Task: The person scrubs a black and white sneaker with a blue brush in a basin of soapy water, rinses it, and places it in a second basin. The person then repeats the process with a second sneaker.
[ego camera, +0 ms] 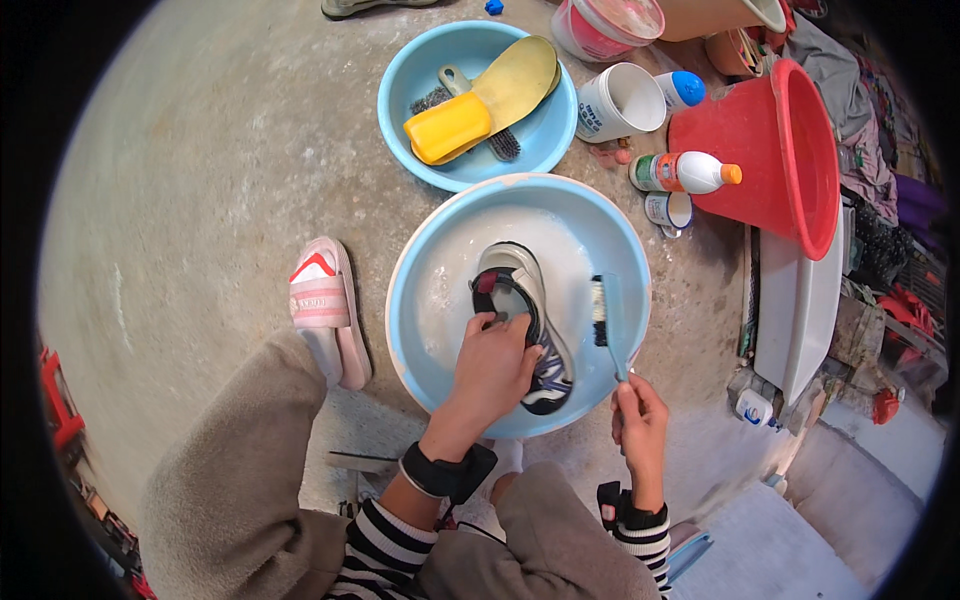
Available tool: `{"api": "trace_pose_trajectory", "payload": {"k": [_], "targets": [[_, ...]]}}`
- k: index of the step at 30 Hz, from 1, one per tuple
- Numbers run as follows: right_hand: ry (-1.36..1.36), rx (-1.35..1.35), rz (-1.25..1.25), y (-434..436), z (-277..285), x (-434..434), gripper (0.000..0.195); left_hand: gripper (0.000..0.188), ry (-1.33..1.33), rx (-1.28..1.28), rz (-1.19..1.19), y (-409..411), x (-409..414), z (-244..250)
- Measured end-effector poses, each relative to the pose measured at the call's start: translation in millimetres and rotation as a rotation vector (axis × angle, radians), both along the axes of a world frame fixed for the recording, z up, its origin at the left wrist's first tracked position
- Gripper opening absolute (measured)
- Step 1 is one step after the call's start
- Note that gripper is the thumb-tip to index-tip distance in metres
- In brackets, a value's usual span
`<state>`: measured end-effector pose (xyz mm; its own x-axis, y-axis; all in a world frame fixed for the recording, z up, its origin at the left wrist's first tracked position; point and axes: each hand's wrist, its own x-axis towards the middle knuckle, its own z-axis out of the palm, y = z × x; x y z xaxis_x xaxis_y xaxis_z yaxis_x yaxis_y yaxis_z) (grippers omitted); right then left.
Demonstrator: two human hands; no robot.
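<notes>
A grey, black and purple sneaker (pixel 551 360) is held over the large light-blue basin (pixel 401 300), which holds whitish soapy water. My left hand (pixel 495 367) grips it at the collar, some fingers inside the shoe opening. To its right, my right hand (pixel 640 416) is closed around the handle of a light-blue scrub brush (pixel 613 311), whose black and white bristles face left towards the shoe. Brush and shoe are apart. Behind stands a smaller blue basin (pixel 394 112) with a yellow block, probably soap (pixel 448 127), yellowish insoles (pixel 521 75) and a dark-bristled brush (pixel 504 144).
Right of the basins are a white plastic bucket (pixel 600 109), a white bottle with an orange cap (pixel 697 172), an enamel mug (pixel 660 210) and a large red tub (pixel 731 142). My slippered foot (pixel 322 300) rests on the concrete floor at left. A pump bottle (pixel 754 407) lies lower right.
</notes>
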<state>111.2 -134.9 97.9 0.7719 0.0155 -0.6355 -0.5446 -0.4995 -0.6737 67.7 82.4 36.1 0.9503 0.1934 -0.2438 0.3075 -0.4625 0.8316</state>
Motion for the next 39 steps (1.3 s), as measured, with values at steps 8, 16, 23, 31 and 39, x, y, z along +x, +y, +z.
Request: {"api": "trace_pose_trajectory", "payload": {"k": [8, 16, 23, 31, 39], "targets": [[0.054, 0.031, 0.026, 0.9, -43.4, 5.6, 0.023, 0.019, 0.282, 0.352, -0.150, -4.0, 16.4, -58.9], [-0.368, -0.259, 0.372, -19.6, -109.7, -0.5, 0.028, 0.013, 0.020, 0.458, -0.003, -54.7, 19.8, -113.2], [-0.378, -0.139, 0.186, -18.1, -66.8, -3.4, 0.028, 0.025, -0.202, 0.222, -0.142, -47.9, 42.3, -98.7], [-0.250, 0.007, 0.009, -45.1, -27.9, -13.5, 0.028, 0.026, -0.172, -0.116, -0.023, -35.3, 16.9, -46.5], [-0.247, 0.012, 0.000, -25.9, 4.4, -11.7, 0.027, 0.035, 0.116, -1.016, 0.372, -6.9, -4.0, -25.5]]}}
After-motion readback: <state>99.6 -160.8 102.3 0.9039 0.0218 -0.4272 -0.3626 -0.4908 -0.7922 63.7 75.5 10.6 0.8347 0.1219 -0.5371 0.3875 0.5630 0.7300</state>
